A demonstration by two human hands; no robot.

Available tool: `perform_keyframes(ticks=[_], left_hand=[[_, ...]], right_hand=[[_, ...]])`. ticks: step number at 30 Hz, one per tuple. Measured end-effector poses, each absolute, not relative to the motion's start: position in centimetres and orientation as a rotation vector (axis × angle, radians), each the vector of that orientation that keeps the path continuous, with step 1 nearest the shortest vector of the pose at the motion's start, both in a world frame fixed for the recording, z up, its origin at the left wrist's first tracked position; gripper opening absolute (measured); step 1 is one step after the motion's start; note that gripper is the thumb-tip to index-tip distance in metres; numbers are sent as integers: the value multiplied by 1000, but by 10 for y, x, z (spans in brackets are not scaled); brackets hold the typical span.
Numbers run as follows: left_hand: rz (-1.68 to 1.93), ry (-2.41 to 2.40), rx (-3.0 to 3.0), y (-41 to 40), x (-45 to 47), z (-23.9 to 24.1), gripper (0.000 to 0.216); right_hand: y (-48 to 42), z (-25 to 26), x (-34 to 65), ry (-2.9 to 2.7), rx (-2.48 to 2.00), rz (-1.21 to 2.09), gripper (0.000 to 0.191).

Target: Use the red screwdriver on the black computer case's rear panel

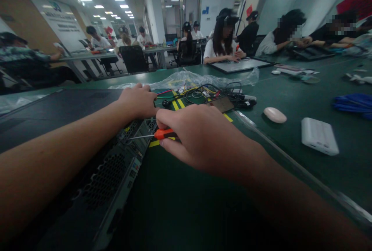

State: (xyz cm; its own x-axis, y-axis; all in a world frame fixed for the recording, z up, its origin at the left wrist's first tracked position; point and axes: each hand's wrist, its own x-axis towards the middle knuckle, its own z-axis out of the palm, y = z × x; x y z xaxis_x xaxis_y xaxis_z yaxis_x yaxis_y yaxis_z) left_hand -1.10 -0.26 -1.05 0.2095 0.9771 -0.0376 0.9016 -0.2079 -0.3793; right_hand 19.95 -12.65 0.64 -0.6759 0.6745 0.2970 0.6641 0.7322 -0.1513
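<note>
A black computer case (84, 99) lies on its side on the left, its rear panel with perforated grille and ports turned toward the right. My right hand (200, 136) is closed around the orange and black handle of a screwdriver (163, 134). The thin shaft points left, and its tip meets the rear panel near the expansion slots; the exact contact spot is too dark to make out. Over the far rear edge of the case, my left hand (138, 101) grips with bent fingers, partly hidden behind the hand itself. My left forearm crosses above the case.
Beyond my hands lies a tangle of cables (203, 92) with a brown flat box (221, 104) and clear plastic wrap (186, 77). Rightward are a pink oval object (274, 115), a white block-shaped device (319, 135) and a blue bundle (353, 104). Several people sit at tables.
</note>
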Motion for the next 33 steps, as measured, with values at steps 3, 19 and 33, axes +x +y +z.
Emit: perform_keyframes(ticks=[3,19,33], left_hand=[[406,-1780,-2214,-6,-8,-8,68],[360,-1750,-2216,-7,-10,-11,62],[380,-1757,-2234,-7,-9,-9,65]], right_hand=[[-127,7,200,-2599,-1039,45,16],[-128,13,199,-2627,-1102,116,27],[-127,12,199,-2629,-1020,147,13]])
